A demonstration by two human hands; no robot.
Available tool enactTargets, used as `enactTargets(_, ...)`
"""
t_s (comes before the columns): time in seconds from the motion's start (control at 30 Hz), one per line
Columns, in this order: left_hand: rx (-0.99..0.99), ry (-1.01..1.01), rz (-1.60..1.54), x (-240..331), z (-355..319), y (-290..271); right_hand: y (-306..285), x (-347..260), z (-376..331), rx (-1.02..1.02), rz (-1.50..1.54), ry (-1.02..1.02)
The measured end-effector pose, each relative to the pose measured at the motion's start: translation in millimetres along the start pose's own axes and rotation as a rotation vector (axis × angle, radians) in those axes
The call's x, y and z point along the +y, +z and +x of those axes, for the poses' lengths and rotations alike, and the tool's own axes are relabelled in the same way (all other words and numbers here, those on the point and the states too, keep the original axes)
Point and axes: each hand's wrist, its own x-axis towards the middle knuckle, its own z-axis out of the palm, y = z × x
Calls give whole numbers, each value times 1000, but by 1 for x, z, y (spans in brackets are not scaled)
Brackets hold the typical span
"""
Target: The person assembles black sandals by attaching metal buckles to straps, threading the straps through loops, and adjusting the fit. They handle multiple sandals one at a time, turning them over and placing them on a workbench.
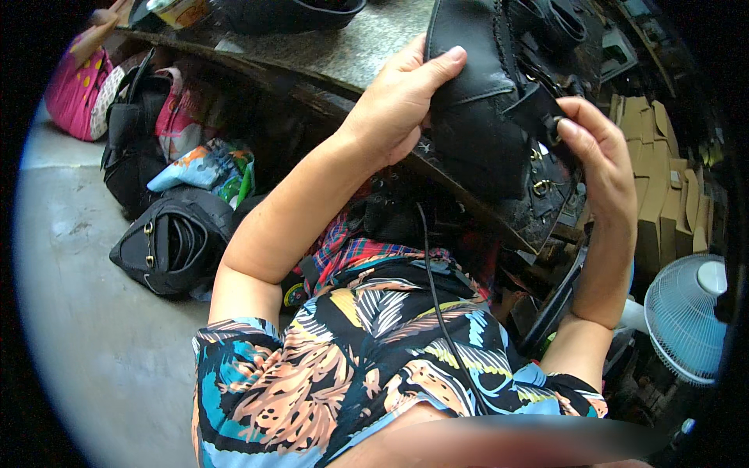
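Note:
A black leather piece (472, 101) with a stitched seam is held up over the front edge of the worktable. My left hand (402, 97) is closed on its left edge, the thumb lying on top of the leather. At its right side my right hand (597, 148) pinches a small black flap (538, 108) between thumb and fingers. Something small and dark sits at those fingertips, too small to make out. Just below the flap, gold-coloured metal fittings (540, 187) show on black leather at the table's corner.
The speckled worktable (343, 58) carries a black tray-like container (289, 12). Stacked black leather shoe uppers with a gold fitting (168, 242) lie on the floor at left, near a pink patterned bundle (78, 90). Brown cardboard boxes (651, 164) and a fan (690, 316) stand at right.

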Motion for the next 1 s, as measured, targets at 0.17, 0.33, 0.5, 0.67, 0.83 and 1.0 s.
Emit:
enactTargets(0.17, -27, 103, 208, -7, 8, 9, -21, -18, 10, -74, -335, -100)
enactTargets(0.33, -62, 73, 304, -13, 10, 11, -14, -21, 29, -194, -393, -86)
enactTargets(0.5, 2, 77, 294, -13, 10, 16, -8, -1, 40, -193, -309, -43)
enactTargets(0.67, 32, 13, 431, -11, 5, 19, -10, 11, 37, -165, -167, -30)
enactTargets(0.83, -17, 74, 251, -15, 8, 17, -10, 11, 37, -168, -165, -57)
enactTargets(1.0, 30, 71, 204, -19, 16, 5, -8, 14, 36, -115, -152, -103)
